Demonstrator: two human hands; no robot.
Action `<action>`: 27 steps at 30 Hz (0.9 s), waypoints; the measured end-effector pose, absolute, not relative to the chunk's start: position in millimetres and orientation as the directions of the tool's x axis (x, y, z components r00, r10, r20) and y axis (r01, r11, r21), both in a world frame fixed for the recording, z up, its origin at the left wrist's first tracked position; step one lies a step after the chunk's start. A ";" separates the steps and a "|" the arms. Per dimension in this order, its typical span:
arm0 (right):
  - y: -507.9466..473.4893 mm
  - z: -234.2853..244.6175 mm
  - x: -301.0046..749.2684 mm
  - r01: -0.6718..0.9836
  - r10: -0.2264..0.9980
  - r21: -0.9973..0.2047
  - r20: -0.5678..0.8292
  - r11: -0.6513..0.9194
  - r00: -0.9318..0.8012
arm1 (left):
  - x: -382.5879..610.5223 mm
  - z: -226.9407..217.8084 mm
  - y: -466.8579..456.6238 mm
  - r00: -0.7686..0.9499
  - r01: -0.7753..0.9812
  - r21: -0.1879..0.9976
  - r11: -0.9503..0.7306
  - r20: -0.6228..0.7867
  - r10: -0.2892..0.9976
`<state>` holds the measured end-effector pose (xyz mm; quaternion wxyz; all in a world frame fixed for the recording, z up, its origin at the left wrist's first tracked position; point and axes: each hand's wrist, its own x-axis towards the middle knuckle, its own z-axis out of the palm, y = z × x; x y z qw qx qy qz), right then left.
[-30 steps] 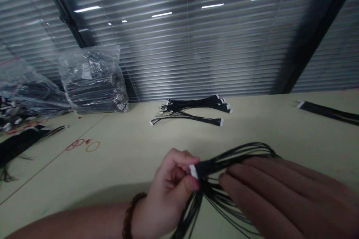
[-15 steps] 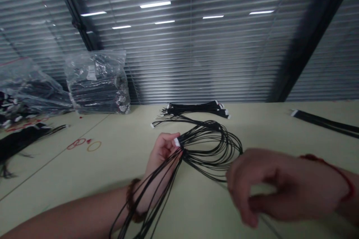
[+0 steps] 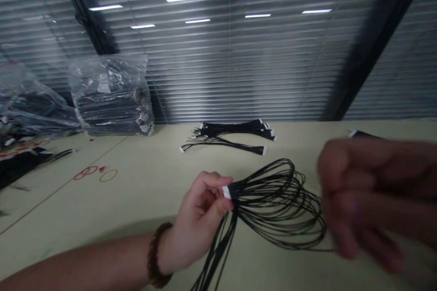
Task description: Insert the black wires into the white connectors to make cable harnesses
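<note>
Right hand (image 3: 378, 195) has risen, partly masking black cable (image 3: 364, 134); its grasp unclear; left fingers (image 3: 218, 210) pinch white connector (image 3: 226, 192).

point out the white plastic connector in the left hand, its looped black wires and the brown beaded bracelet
White plastic connector (image 3: 226, 192), head view: white face
Looped black wires (image 3: 236, 189), head view: bunched end
Brown beaded bracelet (image 3: 153, 254), head view: visible beads

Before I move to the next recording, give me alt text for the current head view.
A person's left hand pinches a white connector on looped black wires above a pale table, while the blurred right hand is beside them, its grip unclear. Farther back lie black cables, with a clear plastic bag at back left before window blinds.
</note>
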<state>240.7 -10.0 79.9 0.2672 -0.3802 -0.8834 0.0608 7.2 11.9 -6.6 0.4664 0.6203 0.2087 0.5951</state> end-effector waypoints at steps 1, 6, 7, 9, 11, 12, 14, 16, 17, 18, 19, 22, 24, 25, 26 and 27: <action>-17.0 72.7 231.7 0.657 0.744 -0.354 0.387 0.665 -0.544 | 7.8 -5.6 9.8 0.230 -0.281 0.825 -0.490 0.554 0.800; -32.1 43.7 210.7 0.667 0.608 -0.109 0.537 0.738 -0.585 | 7.7 -2.9 4.5 0.331 -0.247 0.813 -0.528 0.582 0.742; -31.9 41.2 211.6 0.675 0.611 -0.095 0.531 0.732 -0.588 | 7.4 -3.1 4.5 0.338 -0.249 0.808 -0.534 0.589 0.734; -30.5 38.9 215.2 0.712 0.661 -0.119 0.503 0.692 -0.557 | 6.9 -3.9 4.9 0.340 -0.251 0.803 -0.540 0.596 0.728; -29.2 38.5 218.7 0.721 0.686 -0.142 0.474 0.678 -0.551 | 6.7 -4.5 5.1 0.346 -0.252 0.804 -0.539 0.594 0.726; -28.8 38.6 219.7 0.713 0.680 -0.144 0.472 0.687 -0.560 | 6.7 -4.5 4.9 0.351 -0.251 0.808 -0.534 0.590 0.727; -28.2 39.2 220.2 0.694 0.668 -0.152 0.474 0.704 -0.574 | 6.9 -4.0 4.0 0.365 -0.249 0.812 -0.528 0.583 0.726; -27.6 40.6 219.1 0.689 0.673 -0.182 0.487 0.702 -0.557 | 7.4 -3.2 2.9 0.376 -0.247 0.810 -0.531 0.585 0.719; -27.2 41.6 218.4 0.686 0.680 -0.205 0.488 0.698 -0.547 | 7.7 -2.8 2.6 0.380 -0.247 0.808 -0.535 0.588 0.714; -26.6 42.8 217.7 0.681 0.687 -0.226 0.482 0.696 -0.543 | 8.0 -2.6 2.5 0.384 -0.248 0.807 -0.536 0.590 0.710; -26.0 44.0 217.1 0.675 0.689 -0.238 0.478 0.698 -0.545 | 8.3 -2.5 2.6 0.389 -0.249 0.808 -0.534 0.588 0.709; -24.7 47.2 216.1 0.670 0.687 -0.239 0.471 0.703 -0.553 | 8.8 -3.0 3.5 0.397 -0.253 0.809 -0.530 0.586 0.706; -25.0 48.1 215.9 0.672 0.685 -0.233 0.472 0.703 -0.554 | 8.5 -3.5 4.0 0.403 -0.259 0.807 -0.531 0.590 0.699; -25.4 48.2 215.9 0.666 0.684 -0.235 0.465 0.707 -0.562 | 8.0 -3.8 4.1 0.407 -0.260 0.806 -0.532 0.591 0.696; -26.0 48.0 215.8 0.668 0.690 -0.240 0.451 0.704 -0.566 | 7.5 -4.0 4.0 0.411 -0.260 0.807 -0.530 0.589 0.695; -26.6 47.8 215.8 0.664 0.691 -0.244 0.438 0.707 -0.574 | 6.9 -4.1 3.8 0.416 -0.258 0.809 -0.528 0.586 0.695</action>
